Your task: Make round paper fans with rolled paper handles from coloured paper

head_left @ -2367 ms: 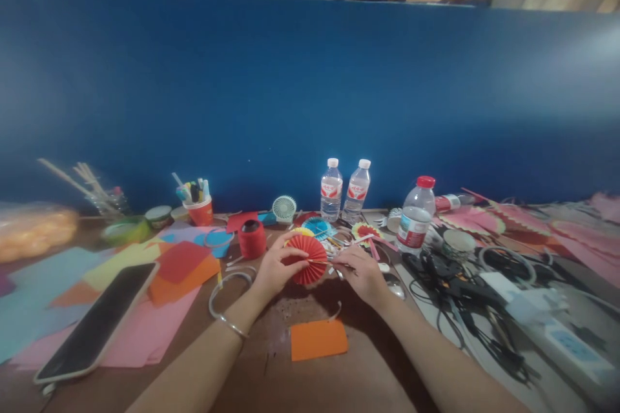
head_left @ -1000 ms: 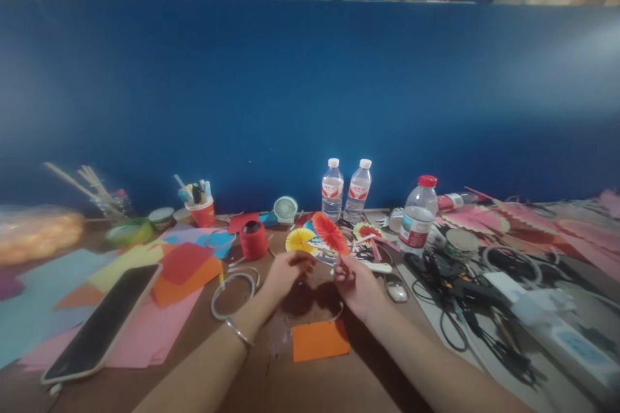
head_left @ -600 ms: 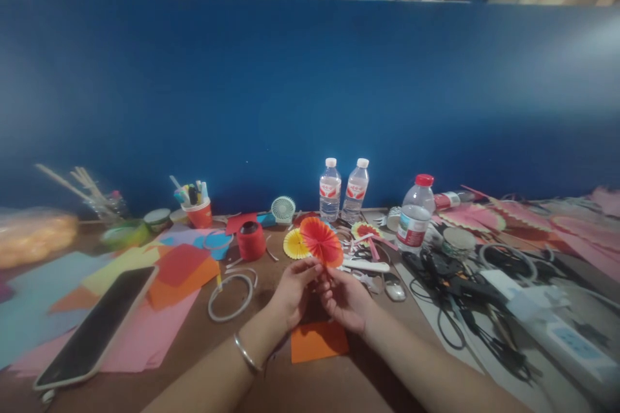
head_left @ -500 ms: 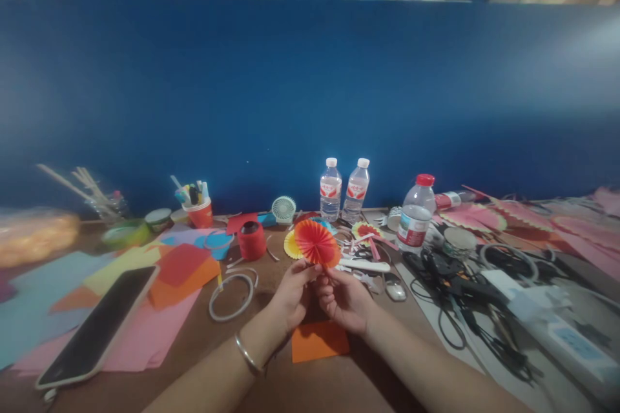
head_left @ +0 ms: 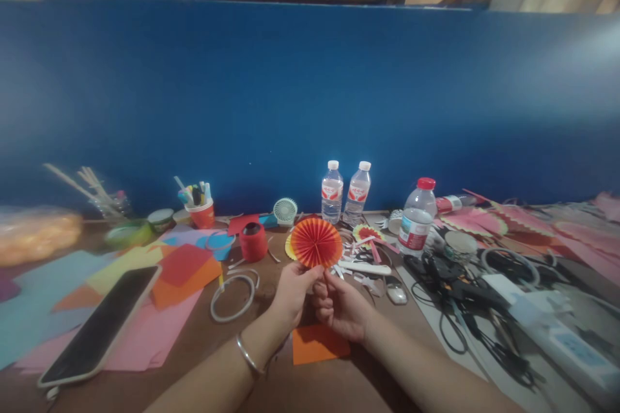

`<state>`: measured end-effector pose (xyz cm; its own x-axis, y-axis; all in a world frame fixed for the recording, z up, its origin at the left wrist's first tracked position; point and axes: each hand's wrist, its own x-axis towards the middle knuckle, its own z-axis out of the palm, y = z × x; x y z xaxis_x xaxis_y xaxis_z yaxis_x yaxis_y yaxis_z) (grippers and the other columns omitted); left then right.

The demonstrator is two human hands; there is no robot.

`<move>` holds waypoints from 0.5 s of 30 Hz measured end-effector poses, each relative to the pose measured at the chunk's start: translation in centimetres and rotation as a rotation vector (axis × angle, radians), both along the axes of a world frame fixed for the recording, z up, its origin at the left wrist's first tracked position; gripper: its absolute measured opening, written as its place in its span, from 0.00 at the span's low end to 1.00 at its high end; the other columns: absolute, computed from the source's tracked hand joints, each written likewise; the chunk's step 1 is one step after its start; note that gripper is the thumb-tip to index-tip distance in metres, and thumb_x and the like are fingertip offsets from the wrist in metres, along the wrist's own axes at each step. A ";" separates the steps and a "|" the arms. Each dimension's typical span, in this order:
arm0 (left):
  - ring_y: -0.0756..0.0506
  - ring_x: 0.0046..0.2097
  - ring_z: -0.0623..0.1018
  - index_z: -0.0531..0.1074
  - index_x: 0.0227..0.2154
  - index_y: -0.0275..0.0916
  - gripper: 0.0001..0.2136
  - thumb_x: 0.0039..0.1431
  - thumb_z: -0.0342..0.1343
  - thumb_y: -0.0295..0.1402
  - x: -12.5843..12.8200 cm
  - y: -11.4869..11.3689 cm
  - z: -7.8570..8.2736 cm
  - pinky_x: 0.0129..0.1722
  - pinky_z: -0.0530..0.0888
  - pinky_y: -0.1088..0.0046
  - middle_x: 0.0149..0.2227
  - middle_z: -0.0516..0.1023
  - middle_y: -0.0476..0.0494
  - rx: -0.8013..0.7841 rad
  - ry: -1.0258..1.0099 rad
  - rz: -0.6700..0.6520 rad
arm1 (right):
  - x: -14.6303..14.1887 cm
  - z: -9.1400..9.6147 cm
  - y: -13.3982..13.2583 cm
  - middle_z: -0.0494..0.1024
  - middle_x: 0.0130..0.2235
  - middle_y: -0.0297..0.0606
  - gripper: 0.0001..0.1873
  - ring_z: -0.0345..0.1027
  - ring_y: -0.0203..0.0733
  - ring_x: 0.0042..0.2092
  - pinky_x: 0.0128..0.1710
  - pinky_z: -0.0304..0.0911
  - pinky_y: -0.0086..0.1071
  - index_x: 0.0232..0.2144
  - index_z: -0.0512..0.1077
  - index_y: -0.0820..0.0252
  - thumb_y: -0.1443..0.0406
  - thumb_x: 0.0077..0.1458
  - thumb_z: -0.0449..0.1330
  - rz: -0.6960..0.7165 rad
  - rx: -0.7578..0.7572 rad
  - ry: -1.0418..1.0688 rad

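A round pleated paper fan [head_left: 316, 240], red with an orange rim, is held upright at its lower edge, folds spread into a disc. My left hand [head_left: 296, 290] pinches it from the left, thumb on the front. My right hand [head_left: 338, 302] grips the bottom edge from the right, with its fingers curled in. The two hands touch or nearly touch below the disc. Under them an orange sheet of paper [head_left: 320, 344] lies on the brown table [head_left: 217, 361]. Behind the fan, part of a yellow scalloped paper piece [head_left: 290, 246] shows.
Left are coloured paper sheets [head_left: 169, 335], a phone [head_left: 104, 322], a tape ring [head_left: 232, 297], a red thread spool [head_left: 252, 242] and a cup of pens [head_left: 200, 211]. Bottles [head_left: 332, 193] stand behind. A white-handled tool [head_left: 365, 268], a mouse [head_left: 396, 291], cables [head_left: 484, 310] and a power strip [head_left: 576, 342] lie right.
The pleated fan has turned to face me more squarely and looks rounder. My left thumb has shifted along its lower edge, and the view has tilted slightly.
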<state>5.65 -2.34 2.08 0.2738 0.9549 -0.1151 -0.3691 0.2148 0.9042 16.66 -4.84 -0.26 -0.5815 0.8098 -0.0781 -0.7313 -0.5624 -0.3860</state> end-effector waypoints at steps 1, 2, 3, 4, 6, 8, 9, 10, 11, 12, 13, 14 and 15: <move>0.53 0.17 0.69 0.69 0.26 0.34 0.10 0.40 0.62 0.33 0.0 0.0 -0.1 0.16 0.66 0.79 0.19 0.71 0.51 0.016 -0.024 0.010 | -0.2 -0.1 0.0 0.60 0.22 0.27 0.13 0.50 0.23 0.20 0.17 0.46 0.16 0.24 0.63 0.64 0.60 0.49 0.60 -0.043 0.000 -0.024; 0.54 0.17 0.69 0.69 0.26 0.34 0.10 0.40 0.62 0.33 0.1 0.0 -0.1 0.17 0.66 0.79 0.19 0.71 0.51 0.023 -0.045 0.019 | -0.3 -0.3 0.1 0.60 0.22 0.27 0.13 0.50 0.23 0.20 0.17 0.45 0.16 0.25 0.64 0.63 0.60 0.49 0.60 -0.091 0.002 -0.046; 0.54 0.18 0.69 0.69 0.26 0.34 0.10 0.40 0.62 0.32 0.1 -0.1 -0.1 0.18 0.66 0.79 0.20 0.71 0.51 0.025 -0.065 0.032 | -0.5 -0.5 0.2 0.61 0.22 0.27 0.12 0.50 0.23 0.20 0.17 0.45 0.16 0.26 0.64 0.63 0.60 0.48 0.61 -0.137 0.007 -0.066; 0.54 0.18 0.70 0.69 0.26 0.34 0.10 0.40 0.62 0.32 0.2 -0.1 -0.1 0.18 0.67 0.78 0.20 0.72 0.51 0.022 -0.084 0.046 | -0.6 -0.7 0.2 0.62 0.22 0.27 0.11 0.50 0.23 0.19 0.16 0.45 0.15 0.26 0.65 0.63 0.61 0.48 0.61 -0.177 0.011 -0.083; 0.54 0.18 0.70 0.69 0.25 0.34 0.10 0.38 0.63 0.31 0.2 -0.2 -0.1 0.19 0.67 0.78 0.20 0.71 0.52 -0.002 -0.115 0.062 | -0.8 -0.9 0.4 0.62 0.21 0.27 0.11 0.50 0.23 0.18 0.16 0.44 0.15 0.26 0.65 0.62 0.62 0.47 0.62 -0.229 0.018 -0.108; 0.54 0.18 0.69 0.69 0.25 0.34 0.11 0.37 0.63 0.30 0.3 -0.3 -0.1 0.20 0.67 0.78 0.18 0.70 0.53 -0.028 -0.144 0.059 | -0.9 -1.1 0.5 0.62 0.20 0.27 0.12 0.49 0.22 0.18 0.15 0.44 0.15 0.26 0.65 0.63 0.62 0.45 0.64 -0.259 0.020 -0.125; 0.54 0.18 0.69 0.69 0.24 0.34 0.10 0.37 0.64 0.30 0.3 -0.4 -0.1 0.19 0.66 0.79 0.17 0.70 0.53 -0.037 -0.157 0.055 | -1.0 -1.2 0.6 0.62 0.19 0.26 0.13 0.48 0.22 0.17 0.15 0.44 0.14 0.26 0.65 0.63 0.62 0.44 0.64 -0.266 0.024 -0.133; 0.54 0.17 0.68 0.69 0.24 0.34 0.10 0.37 0.64 0.30 0.3 -0.4 0.0 0.19 0.66 0.79 0.16 0.69 0.54 -0.039 -0.168 0.051 | -1.0 -1.3 0.6 0.62 0.19 0.26 0.14 0.48 0.22 0.17 0.15 0.44 0.14 0.26 0.65 0.63 0.61 0.43 0.65 -0.270 0.030 -0.139; 0.54 0.17 0.68 0.69 0.23 0.34 0.10 0.36 0.64 0.30 0.3 -0.3 0.0 0.18 0.65 0.79 0.16 0.69 0.54 -0.032 -0.177 0.051 | -1.0 -1.3 0.7 0.61 0.19 0.26 0.14 0.48 0.21 0.17 0.14 0.44 0.14 0.25 0.65 0.63 0.61 0.42 0.66 -0.272 0.037 -0.142; 0.54 0.17 0.68 0.69 0.23 0.35 0.10 0.36 0.64 0.30 0.3 -0.3 0.1 0.18 0.65 0.79 0.16 0.70 0.54 -0.021 -0.185 0.052 | -1.1 -1.3 0.7 0.61 0.19 0.25 0.15 0.48 0.21 0.17 0.14 0.44 0.14 0.25 0.65 0.63 0.60 0.41 0.66 -0.274 0.043 -0.146; 0.54 0.17 0.68 0.70 0.23 0.34 0.10 0.35 0.64 0.30 0.3 -0.3 0.1 0.19 0.65 0.79 0.17 0.70 0.53 -0.011 -0.190 0.051 | -1.1 -1.3 0.6 0.61 0.19 0.25 0.16 0.48 0.21 0.17 0.14 0.43 0.14 0.25 0.65 0.63 0.60 0.41 0.66 -0.274 0.050 -0.154; 0.55 0.17 0.68 0.70 0.23 0.34 0.10 0.35 0.64 0.30 0.3 -0.2 0.2 0.19 0.65 0.79 0.18 0.71 0.53 -0.002 -0.194 0.049 | -1.1 -1.3 0.6 0.61 0.18 0.25 0.16 0.48 0.21 0.17 0.14 0.43 0.14 0.25 0.65 0.63 0.59 0.41 0.66 -0.272 0.056 -0.165; 0.55 0.17 0.67 0.71 0.23 0.34 0.10 0.35 0.65 0.29 0.2 -0.2 0.2 0.19 0.65 0.79 0.18 0.71 0.52 0.005 -0.196 0.045 | -1.1 -1.2 0.5 0.62 0.18 0.26 0.16 0.48 0.21 0.16 0.14 0.43 0.15 0.25 0.65 0.63 0.59 0.41 0.65 -0.272 0.061 -0.179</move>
<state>5.88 -2.53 2.30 0.2478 0.9670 -0.0590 -0.5472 0.1899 0.8152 15.59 -4.37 -1.43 -0.3244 0.9400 -0.1060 -0.7688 -0.3273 -0.5494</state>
